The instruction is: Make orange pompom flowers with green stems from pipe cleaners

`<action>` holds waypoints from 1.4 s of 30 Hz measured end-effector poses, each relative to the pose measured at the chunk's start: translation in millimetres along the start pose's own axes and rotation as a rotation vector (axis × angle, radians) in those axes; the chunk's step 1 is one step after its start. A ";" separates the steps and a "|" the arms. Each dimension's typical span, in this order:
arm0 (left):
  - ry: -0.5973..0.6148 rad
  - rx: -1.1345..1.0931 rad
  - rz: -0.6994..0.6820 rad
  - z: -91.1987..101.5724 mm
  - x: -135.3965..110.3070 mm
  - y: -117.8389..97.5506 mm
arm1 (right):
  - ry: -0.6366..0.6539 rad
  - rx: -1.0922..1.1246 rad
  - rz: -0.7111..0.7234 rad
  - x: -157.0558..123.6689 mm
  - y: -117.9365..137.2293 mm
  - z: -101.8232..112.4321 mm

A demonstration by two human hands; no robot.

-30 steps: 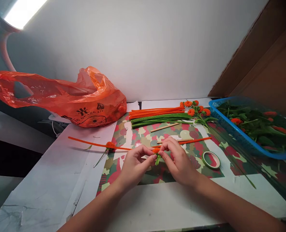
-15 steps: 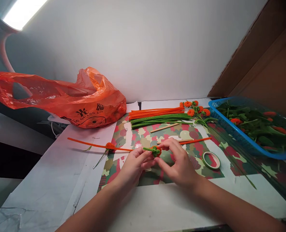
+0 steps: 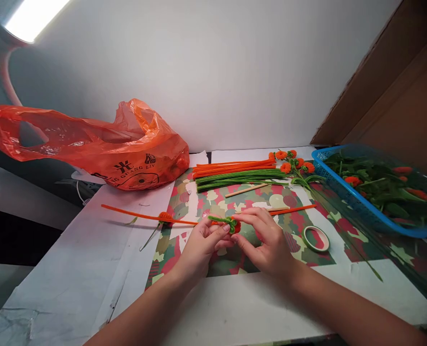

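Pinched by the green part between thumb and fingers of the left hand (image 3: 202,245), from 8 o'clock: a small orange-and-green pipe-cleaner flower (image 3: 234,225), green twist toward the camera, orange petals to the right, green tail out to 9. At 4 o'clock, right hand (image 3: 271,242), half curled, index fingertip just above the petals, thumb tip just below; cannot tell pressure from mere nearness. Beneath, camouflage-patterned sheet (image 3: 163,262). At 9, long orange pipe cleaner (image 3: 137,213), crossing a second orange flower (image 3: 165,217) with short green stem. Near 3, shorter orange length (image 3: 296,209) and a tan stick, both partly behind the right hand. Between 3 and 4, roll of green tape (image 3: 316,249), lying flat. At 1, wooden stick (image 3: 245,191). At 12, bundle of green pipe cleaners (image 3: 235,179), then orange bundle (image 3: 235,168) just beyond. Near 2, spray of orange flowers (image 3: 294,162), long stem trailing toward 4. Farther out, between 2 and 3, blue plastic basket (image 3: 411,233) of leaves and orange blooms. At 10, orange plastic bag (image 3: 155,158), printed black; beyond, lit lamp (image 3: 36,19).
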State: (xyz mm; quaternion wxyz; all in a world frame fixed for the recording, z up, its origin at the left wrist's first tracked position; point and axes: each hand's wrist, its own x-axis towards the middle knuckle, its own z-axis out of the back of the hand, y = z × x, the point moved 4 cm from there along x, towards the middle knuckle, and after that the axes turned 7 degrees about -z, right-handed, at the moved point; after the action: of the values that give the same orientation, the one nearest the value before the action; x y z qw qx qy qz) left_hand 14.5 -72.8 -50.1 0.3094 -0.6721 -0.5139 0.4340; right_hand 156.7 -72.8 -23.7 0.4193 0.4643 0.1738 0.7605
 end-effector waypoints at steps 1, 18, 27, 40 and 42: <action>0.010 0.010 -0.013 -0.5 -0.2 -0.1 | -0.013 -0.006 0.008 -0.1 0.3 0.7; 0.106 0.303 -0.231 -4.0 -6.7 -7.4 | 0.111 0.016 0.017 1.1 3.8 -1.4; 0.034 0.304 -0.288 -6.1 -8.5 -9.7 | -0.088 -0.034 0.110 -2.7 12.0 5.8; 0.272 0.236 -0.080 -11.1 -7.5 1.1 | -0.071 -0.073 0.254 -4.4 16.5 10.3; 0.284 0.252 -0.087 -12.6 -8.8 2.7 | -0.070 -0.034 0.229 -6.1 16.8 8.3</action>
State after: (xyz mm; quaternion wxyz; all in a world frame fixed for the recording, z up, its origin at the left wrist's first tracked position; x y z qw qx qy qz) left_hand 26.2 -81.7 -44.7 0.4790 -0.6597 -0.4354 0.3818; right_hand 157.1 -88.6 -11.9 0.3431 0.5003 0.0921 0.7896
